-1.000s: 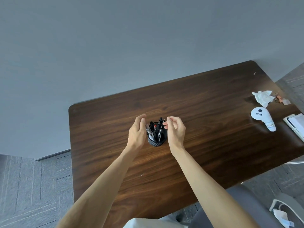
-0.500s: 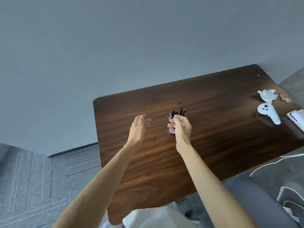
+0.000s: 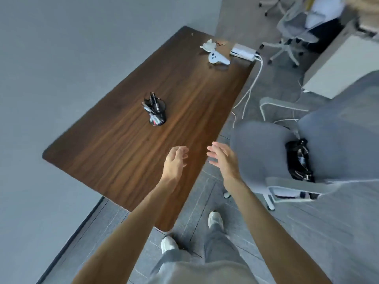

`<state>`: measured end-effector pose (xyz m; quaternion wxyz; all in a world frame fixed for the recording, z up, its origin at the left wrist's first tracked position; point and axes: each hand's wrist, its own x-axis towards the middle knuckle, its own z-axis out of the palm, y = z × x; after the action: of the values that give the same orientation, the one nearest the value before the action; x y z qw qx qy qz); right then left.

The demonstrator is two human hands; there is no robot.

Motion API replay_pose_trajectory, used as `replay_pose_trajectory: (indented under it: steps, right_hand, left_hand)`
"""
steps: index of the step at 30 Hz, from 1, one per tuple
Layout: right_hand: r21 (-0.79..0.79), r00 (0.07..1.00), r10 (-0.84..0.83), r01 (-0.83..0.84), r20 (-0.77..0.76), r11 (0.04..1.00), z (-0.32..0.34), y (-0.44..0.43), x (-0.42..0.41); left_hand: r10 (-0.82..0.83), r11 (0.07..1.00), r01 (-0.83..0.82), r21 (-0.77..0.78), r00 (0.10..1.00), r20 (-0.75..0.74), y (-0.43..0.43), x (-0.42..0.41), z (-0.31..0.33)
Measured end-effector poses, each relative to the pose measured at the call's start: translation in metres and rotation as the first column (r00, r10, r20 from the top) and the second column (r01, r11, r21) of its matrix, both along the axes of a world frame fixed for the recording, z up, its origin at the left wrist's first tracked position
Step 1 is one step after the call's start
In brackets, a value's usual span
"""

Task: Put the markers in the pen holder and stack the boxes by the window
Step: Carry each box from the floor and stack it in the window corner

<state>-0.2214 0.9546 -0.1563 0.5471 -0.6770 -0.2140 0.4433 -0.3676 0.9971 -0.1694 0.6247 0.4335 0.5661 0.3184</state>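
Note:
A black mesh pen holder (image 3: 157, 116) stands on the dark wooden table (image 3: 127, 152), with several markers (image 3: 150, 103) sticking out of its top. My left hand (image 3: 174, 161) hovers open over the table's near right edge, well short of the holder. Just past that edge, over the floor, my right hand (image 3: 222, 158) is also open and holds nothing. No boxes and no window are in view.
At the table's far end lie a white controller (image 3: 217, 58), crumpled tissue (image 3: 208, 46) and a white device (image 3: 244, 51) with cables hanging to the floor. A grey office chair (image 3: 262, 152) with a black bag (image 3: 298, 158) stands right of me. A wall runs along the table's left side.
My right hand let go of the pen holder, which now stands alone on the table. Both hands pulled back toward me, and my view swung right to show the chair and floor.

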Motion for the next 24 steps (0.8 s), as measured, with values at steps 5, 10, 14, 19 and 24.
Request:
replay_pose_trajectory:
  steps: [5, 10, 14, 19, 24]
  right_hand:
    - [-0.067, 0.94, -0.338, 0.334, -0.048, 0.94, 0.005, -0.104, 0.067]
    - [-0.034, 0.811, -0.585, 0.584, -0.03, 0.811, 0.007, -0.229, 0.117]
    - [-0.016, 0.666, -0.746, 0.746, -0.003, 0.666, 0.005, -0.364, 0.146]
    - [-0.021, 0.498, -0.867, 0.867, -0.011, 0.498, -0.004, -0.53, 0.167]
    - [-0.052, 0.362, -0.932, 0.93, -0.025, 0.363, -0.017, -0.663, 0.182]
  left_hand:
    - [-0.328, 0.944, 0.328, -0.017, 0.944, -0.011, -0.067, 0.088, 0.0]
    - [-0.587, 0.81, 0.586, -0.027, 0.81, -0.019, -0.158, 0.174, -0.005]
    - [-0.777, 0.629, 0.778, -0.01, 0.628, -0.027, -0.272, 0.236, -0.007]
    - [-0.912, 0.404, 0.915, -0.014, 0.402, -0.08, -0.415, 0.292, -0.013]
    - [-0.969, 0.216, 0.976, -0.013, 0.213, -0.127, -0.537, 0.343, -0.017]
